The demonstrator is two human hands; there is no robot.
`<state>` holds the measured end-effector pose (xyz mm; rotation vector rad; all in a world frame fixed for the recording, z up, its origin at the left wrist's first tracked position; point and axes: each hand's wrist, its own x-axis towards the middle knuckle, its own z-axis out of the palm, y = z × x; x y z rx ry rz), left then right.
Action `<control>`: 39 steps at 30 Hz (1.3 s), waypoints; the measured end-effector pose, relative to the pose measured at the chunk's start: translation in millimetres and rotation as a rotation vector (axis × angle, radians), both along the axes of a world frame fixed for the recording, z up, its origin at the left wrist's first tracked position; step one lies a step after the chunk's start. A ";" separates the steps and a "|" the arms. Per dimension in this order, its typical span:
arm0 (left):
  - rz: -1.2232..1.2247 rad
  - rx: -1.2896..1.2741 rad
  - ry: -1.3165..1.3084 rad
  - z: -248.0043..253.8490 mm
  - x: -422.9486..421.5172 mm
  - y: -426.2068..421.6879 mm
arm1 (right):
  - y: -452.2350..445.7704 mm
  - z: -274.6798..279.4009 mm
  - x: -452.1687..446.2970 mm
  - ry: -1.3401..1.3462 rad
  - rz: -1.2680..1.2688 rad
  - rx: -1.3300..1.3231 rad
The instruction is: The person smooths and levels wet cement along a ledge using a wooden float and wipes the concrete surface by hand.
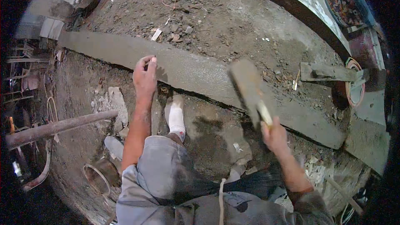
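My right hand is closed around the pale yellow handle of a trowel. The trowel's wide blade is coated in grey mortar and blurred by motion. It is over a long strip of smooth, wet-looking concrete that crosses the view. My left hand is above the near edge of that strip, fingers curled in towards the thumb. Whether something small is between those fingertips, I cannot make out.
Beyond the strip is rough soil with rubble. A wooden float lies at right, near a blue-rimmed container of debris. A pipe juts in from the left, above a round bucket-like container. My socked foot is beside the strip.
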<state>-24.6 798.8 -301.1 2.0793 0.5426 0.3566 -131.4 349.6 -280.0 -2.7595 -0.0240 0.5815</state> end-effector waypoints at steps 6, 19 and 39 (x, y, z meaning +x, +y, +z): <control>0.115 -0.060 0.030 49.0 -4.5 -13.1 | 210.9 13.2 108.3 0.101 0.322 0.434; -0.164 0.212 0.013 56.0 21.8 -42.2 | 73.4 -5.3 39.4 0.014 -0.004 0.212; -0.270 -0.034 -0.250 208.4 11.0 -118.5 | 107.8 -8.3 -18.9 0.436 -0.575 1.257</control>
